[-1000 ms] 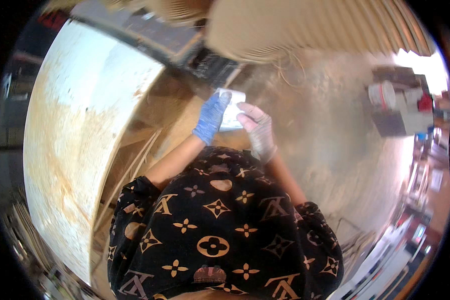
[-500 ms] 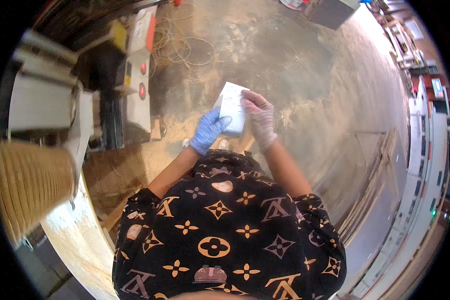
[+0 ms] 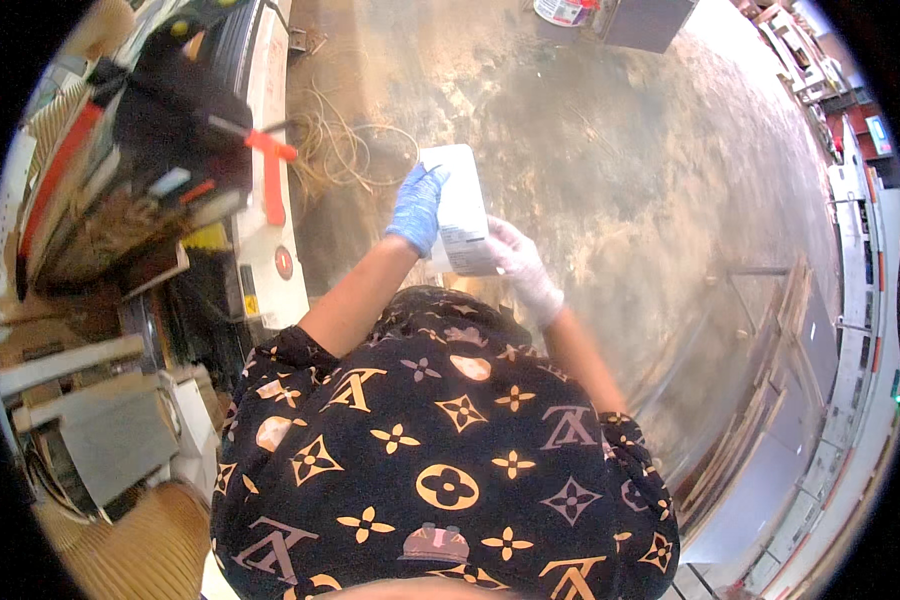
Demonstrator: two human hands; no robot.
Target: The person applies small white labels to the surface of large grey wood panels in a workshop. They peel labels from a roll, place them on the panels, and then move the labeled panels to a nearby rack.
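White printed sheets of paper [image 3: 461,195] are held up in front of my body, over the floor. My left hand [image 3: 417,210], in a blue glove, grips their upper left edge. Lower down on the opposite side, my right hand [image 3: 523,268] in a pale, whitish glove pinches the bottom right corner. There the paper curls, and small print shows along its lower part. How many sheets there are I cannot tell.
A machine with a white side panel [image 3: 272,250] and a red handle [image 3: 273,146] stands close on my left. Loose cable [image 3: 330,150] lies coiled beside it. A bucket [image 3: 562,10] and a grey box [image 3: 650,20] stand ahead. Boards [image 3: 770,375] lean at the right.
My left hand has gone up along the paper. The right hand has dropped from the upper right edge to the lower corner. The view has shifted, showing more of the machine at the left.
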